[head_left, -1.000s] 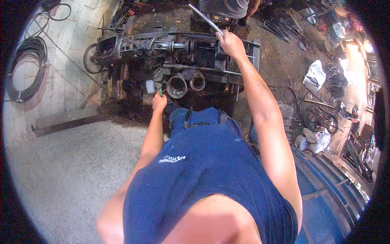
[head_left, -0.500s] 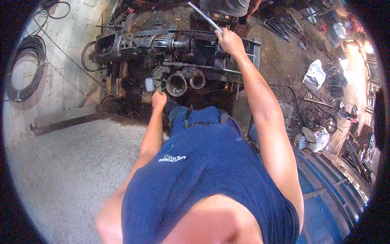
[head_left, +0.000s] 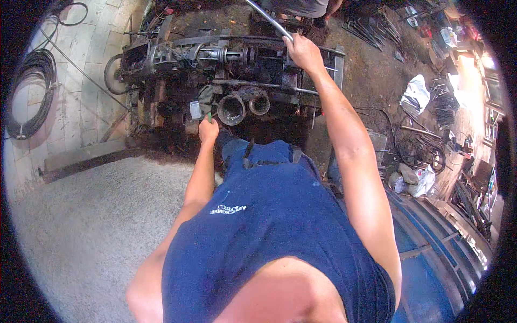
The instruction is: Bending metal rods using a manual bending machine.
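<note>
My right hand (head_left: 305, 53) is closed around the lower end of a long, shiny metal rod (head_left: 267, 19), which slants up and left past the far side of a dark, greasy machine (head_left: 177, 56). Low on the near left of that machine, my left hand (head_left: 208, 131) is closed on a small green piece (head_left: 209, 117) whose tip sticks out above the fingers; the rest is hidden. Just beyond it are a pale plastic container (head_left: 195, 110) and a dark cloth (head_left: 206, 98). Two round, open metal cups, one larger (head_left: 232, 109) and one smaller (head_left: 259, 104), stand to its right.
A person (head_left: 301, 7) is beyond the machine. Coiled cable (head_left: 33, 94) lies on the left tiles. On the right are metal rods (head_left: 371, 32), a white sack (head_left: 415, 94), tangled cable (head_left: 425, 153) and blue metal panels (head_left: 425, 269).
The whole view has shifted slightly, with the machine a little higher in the picture. Both hands keep their grips and have hardly moved against the machine.
</note>
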The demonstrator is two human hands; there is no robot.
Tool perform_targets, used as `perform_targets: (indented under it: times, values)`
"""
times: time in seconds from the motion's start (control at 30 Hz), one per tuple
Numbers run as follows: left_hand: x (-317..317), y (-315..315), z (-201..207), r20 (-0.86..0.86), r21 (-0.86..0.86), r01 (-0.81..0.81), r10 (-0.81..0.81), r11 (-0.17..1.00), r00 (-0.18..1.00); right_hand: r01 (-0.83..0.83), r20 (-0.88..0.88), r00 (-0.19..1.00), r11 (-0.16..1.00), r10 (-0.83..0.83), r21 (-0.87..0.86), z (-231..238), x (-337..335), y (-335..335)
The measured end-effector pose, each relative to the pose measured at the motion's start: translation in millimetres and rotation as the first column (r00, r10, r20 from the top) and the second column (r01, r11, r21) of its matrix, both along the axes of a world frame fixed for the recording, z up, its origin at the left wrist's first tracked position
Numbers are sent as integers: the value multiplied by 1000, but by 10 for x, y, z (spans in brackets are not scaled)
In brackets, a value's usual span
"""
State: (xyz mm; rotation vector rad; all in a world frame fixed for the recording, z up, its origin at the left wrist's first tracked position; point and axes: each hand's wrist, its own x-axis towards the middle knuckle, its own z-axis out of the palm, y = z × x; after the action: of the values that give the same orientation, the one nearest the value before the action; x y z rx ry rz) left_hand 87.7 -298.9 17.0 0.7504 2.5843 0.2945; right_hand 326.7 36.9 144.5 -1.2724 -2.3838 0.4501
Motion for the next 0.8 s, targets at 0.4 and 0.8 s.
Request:
perform_targets:
  times: [0.4,0.8]
  values:
    - [39,11,52,25,32,-63,62,998,998,5,0,1000,1000,-5,-29,9,27,9]
    - [58,10,68,8,50,-62,62,997,998,7,15,1000,1000,-7,-22,10,-38,4]
